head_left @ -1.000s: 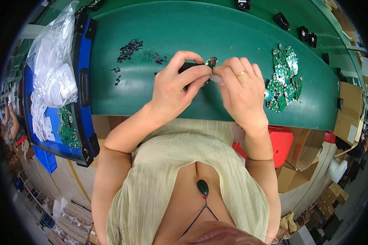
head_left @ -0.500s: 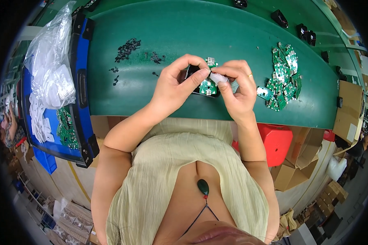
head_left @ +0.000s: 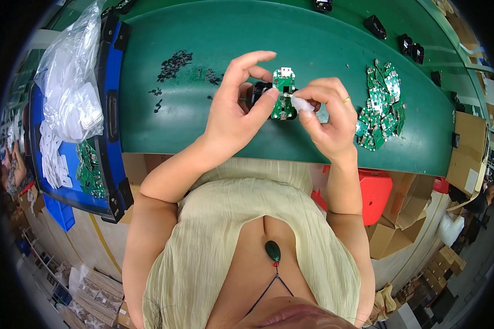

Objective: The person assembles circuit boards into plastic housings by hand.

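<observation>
And the green rectangular circuit board shows fuller now, likely easier to reach, over the black plastic case your left hand grips; your right hand pinches crumpled white material.

In front of you is a slim green circuit board with rounded ends, lengthwise away from you, component side up, a silvery connector at each end. A glossy black case shows beside and partly beneath it. A crumpled, translucent white scrap sits at its right edge.
</observation>
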Available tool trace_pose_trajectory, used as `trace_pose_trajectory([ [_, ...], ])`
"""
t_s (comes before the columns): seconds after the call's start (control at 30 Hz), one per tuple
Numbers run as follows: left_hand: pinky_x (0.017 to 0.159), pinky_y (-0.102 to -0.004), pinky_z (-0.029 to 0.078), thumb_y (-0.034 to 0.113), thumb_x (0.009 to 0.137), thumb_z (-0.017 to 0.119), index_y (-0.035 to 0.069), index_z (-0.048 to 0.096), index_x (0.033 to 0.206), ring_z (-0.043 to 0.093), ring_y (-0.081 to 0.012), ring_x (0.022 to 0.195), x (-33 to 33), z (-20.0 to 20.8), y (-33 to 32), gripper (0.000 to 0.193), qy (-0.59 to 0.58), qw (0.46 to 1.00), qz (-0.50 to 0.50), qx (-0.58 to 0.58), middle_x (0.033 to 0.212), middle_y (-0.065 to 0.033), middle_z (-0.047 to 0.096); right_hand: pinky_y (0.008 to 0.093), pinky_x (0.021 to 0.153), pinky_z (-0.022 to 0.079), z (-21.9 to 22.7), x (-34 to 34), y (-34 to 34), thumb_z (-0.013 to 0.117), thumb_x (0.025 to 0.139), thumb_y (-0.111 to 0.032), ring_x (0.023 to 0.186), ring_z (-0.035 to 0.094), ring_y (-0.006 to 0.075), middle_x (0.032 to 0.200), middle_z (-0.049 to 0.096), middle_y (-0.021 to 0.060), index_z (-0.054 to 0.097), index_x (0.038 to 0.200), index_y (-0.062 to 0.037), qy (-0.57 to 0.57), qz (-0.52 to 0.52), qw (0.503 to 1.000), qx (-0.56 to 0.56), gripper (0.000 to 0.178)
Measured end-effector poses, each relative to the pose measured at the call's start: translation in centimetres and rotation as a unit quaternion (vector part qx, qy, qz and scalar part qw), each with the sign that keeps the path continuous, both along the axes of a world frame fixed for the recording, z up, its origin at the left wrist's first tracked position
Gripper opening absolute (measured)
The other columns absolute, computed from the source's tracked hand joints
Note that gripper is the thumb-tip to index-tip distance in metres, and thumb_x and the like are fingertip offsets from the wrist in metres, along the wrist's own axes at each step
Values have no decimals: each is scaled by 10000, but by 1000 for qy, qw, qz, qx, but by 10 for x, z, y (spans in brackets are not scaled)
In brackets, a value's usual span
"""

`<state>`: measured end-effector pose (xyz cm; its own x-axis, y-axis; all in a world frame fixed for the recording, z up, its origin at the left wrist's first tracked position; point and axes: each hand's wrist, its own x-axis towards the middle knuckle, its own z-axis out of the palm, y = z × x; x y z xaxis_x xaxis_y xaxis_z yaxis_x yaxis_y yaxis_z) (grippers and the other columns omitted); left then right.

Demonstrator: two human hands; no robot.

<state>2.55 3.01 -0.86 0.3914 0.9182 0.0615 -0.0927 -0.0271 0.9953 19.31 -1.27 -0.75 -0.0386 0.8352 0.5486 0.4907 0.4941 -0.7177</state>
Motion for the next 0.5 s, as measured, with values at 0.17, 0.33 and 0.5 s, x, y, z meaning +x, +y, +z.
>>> trace_pose_trajectory([
  [0.17, 539, -191, 387, 23, 791, 620, 74, 582, 1118, 463, -54, 629, -1, -4, 1, 333, 90, 991, 25, 98, 908, -27, 550, 314, 561, 474, -2, -1, 0, 669, 656, 56, 692, 566, 222, 836, 564, 94, 604, 875, -16, -72, -15, 997, 32, 240],
  [0.33, 603, -251, 464, 15, 782, 616, 73, 596, 1098, 553, -142, 705, -2, 1, 0, 323, 118, 976, 54, 174, 918, -70, 568, 334, 587, 470, -2, -2, 3, 661, 622, 53, 707, 558, 252, 848, 567, 94, 600, 887, -19, -129, -18, 989, 71, 282],
  [0.5, 602, -261, 471, 11, 778, 616, 74, 594, 1098, 567, -155, 712, -2, 5, 1, 326, 128, 977, 51, 162, 917, -77, 570, 339, 581, 464, 1, -4, 3, 657, 610, 50, 694, 549, 255, 851, 568, 94, 596, 892, -17, -134, -7, 989, 68, 297],
])
